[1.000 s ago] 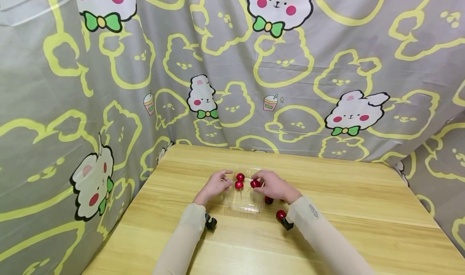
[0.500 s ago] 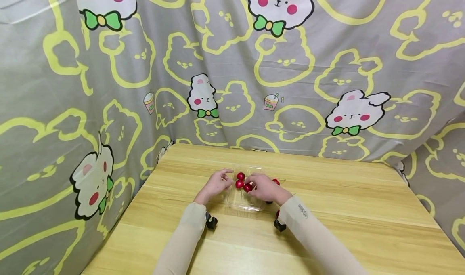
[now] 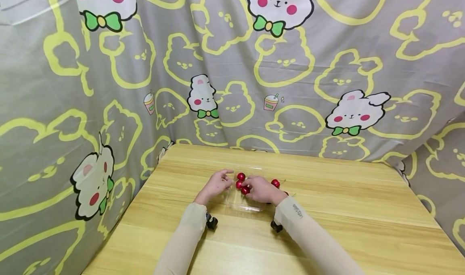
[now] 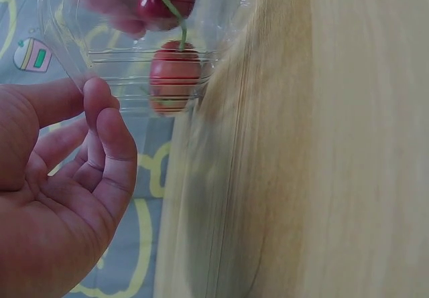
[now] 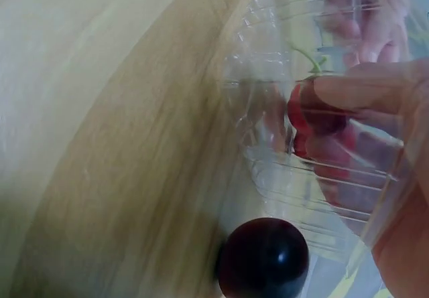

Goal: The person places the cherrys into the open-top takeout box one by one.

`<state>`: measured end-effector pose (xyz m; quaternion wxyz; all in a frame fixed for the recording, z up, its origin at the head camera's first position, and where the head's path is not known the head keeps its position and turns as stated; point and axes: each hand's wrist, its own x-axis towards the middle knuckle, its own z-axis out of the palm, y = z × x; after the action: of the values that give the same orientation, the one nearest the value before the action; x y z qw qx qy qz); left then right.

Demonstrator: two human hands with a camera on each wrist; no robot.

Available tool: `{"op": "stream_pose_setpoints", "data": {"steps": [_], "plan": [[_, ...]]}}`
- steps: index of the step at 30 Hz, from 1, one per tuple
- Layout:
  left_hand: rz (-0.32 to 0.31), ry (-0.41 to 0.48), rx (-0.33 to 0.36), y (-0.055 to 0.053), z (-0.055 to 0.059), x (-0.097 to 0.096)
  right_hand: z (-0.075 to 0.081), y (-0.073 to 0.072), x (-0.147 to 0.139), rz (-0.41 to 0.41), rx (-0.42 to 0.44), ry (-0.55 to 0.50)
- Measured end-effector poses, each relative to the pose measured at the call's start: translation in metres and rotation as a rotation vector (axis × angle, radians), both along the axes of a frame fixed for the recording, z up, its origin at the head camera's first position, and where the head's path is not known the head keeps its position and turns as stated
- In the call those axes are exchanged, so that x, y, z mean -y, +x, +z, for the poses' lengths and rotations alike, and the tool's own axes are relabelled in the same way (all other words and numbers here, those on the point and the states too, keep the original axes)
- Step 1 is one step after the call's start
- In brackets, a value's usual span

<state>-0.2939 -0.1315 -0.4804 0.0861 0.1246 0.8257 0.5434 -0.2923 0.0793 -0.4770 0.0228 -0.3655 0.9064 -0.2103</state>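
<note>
1 cherry (image 3: pixel 245 190) is in the right hand (image 3: pixel 262 189), grip narrowed; the left hand (image 3: pixel 216 184) pinches the clear box (image 3: pixel 247 205) at its left edge; slipping could jolt 2 loose cherries (image 3: pixel 241 177).

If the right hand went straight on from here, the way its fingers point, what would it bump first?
Beyond the held cherry, the right hand would probably meet the neighbouring cherry in the clear plastic tray; whether those two cherries touch is hard to tell.
</note>
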Motion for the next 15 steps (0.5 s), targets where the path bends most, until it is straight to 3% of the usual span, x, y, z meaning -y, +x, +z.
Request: {"op": "stream_pose_setpoints", "data": {"steps": [15], "plan": [[0.009,-0.002,-0.014,-0.0024,-0.0032,-0.0009,-0.0008,-0.0040,0.0084,0.033,-0.039,0.018]]}}
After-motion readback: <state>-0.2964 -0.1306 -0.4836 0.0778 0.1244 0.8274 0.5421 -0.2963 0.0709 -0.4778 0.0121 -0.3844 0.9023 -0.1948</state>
